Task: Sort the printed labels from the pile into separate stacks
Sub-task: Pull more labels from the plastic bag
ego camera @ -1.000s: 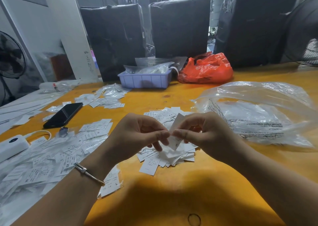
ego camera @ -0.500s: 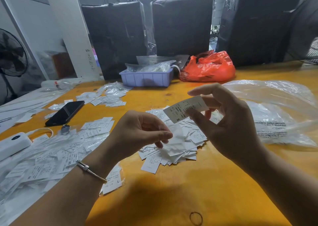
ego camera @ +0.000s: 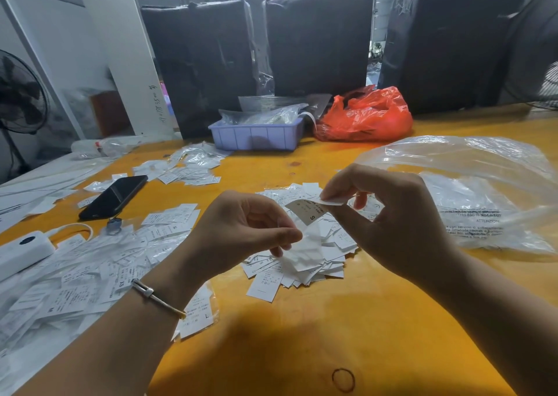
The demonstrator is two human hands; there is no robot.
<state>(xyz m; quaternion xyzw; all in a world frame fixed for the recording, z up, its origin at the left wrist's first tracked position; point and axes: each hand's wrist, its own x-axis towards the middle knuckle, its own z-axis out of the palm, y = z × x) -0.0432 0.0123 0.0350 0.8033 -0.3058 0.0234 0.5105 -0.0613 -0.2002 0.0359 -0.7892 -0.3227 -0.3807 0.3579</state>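
Note:
A pile of white printed labels (ego camera: 314, 262) lies in the middle of the yellow table (ego camera: 302, 335). My right hand (ego camera: 389, 223) hovers above it and pinches one label marked S (ego camera: 306, 211) between thumb and forefinger. My left hand (ego camera: 241, 229), just left of the pile, pinches a blurred white label (ego camera: 305, 244) between thumb and fingertips. A wide spread of labels (ego camera: 75, 278) covers the table's left side. A smaller group of labels (ego camera: 187, 169) sits further back.
A black phone (ego camera: 114, 196) and a white power bank (ego camera: 24, 250) lie at left. A large clear plastic bag (ego camera: 483, 190) fills the right side. At the back stand a purple tray (ego camera: 256, 136), a red bag (ego camera: 365, 118) and black wrapped boxes. A rubber band (ego camera: 343, 380) lies near the front.
My hands parted after holding labels together. The right hand lifted one S label up, then lowered it back toward the pile. The left hand stayed in place with its label.

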